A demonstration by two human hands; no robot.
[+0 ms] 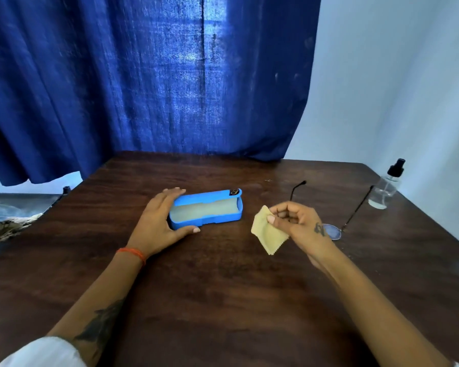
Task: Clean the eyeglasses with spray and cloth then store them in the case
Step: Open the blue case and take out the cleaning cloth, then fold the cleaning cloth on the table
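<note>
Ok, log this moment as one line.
left hand: grips blue plastic case, lid open | right hand: pinches pale yellow cloth | thin dark-framed eyeglasses: unfolded on wooden table | clear black-capped spray bottle: upright

case (pixel 206 209): bright blue, pale grey lining, black patch
cloth (pixel 268 234): pale yellow
eyeglasses (pixel 331 231): dark frame, bluish lens
spray bottle (pixel 386 186): clear, black cap
table (pixel 223 287): dark brown woodgrain
curtain (pixel 143 75): deep blue
wristband (pixel 133 252): orange
</note>
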